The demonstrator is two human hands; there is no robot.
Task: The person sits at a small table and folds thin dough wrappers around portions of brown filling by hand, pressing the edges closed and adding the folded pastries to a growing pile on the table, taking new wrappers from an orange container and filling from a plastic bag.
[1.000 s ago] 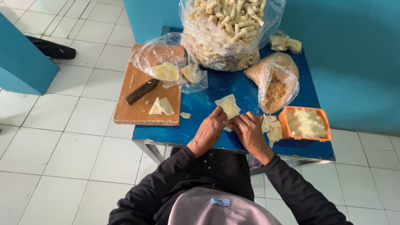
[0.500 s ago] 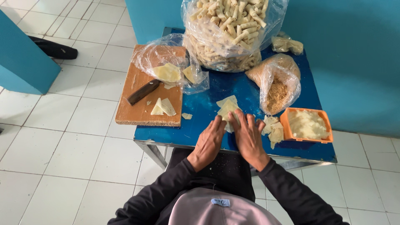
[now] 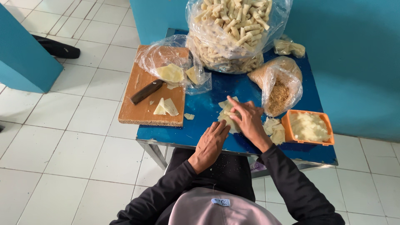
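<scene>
Both of our hands are working low over the front of the blue desk (image 3: 200, 121): our left hand (image 3: 210, 143) is lying flat and open, fingers stretched toward a pale dough wrapper (image 3: 228, 118), while our right hand (image 3: 250, 121) is curling loosely over that same wrapper, fingertips pressing on it. The wrapper is lying on the desk between our hands, just left of the orange tub.

Going down in size, we are looking at a big clear bag of rolled pastry sticks (image 3: 233, 31) sitting at the back of the desk. A wooden cutting board (image 3: 141, 106) is overhanging the left edge, carrying a crumpled plastic bag of wrapper sheets (image 3: 171, 68), a dark-handled knife (image 3: 146, 91) and a few cut wrapper pieces (image 3: 165, 107). A smaller bag of breadcrumbs (image 3: 280, 89) is leaning near our right hand. An orange tub (image 3: 308, 127) of pale filling is standing at the right, with a short stack of wrappers (image 3: 275, 129) just beside it.
</scene>
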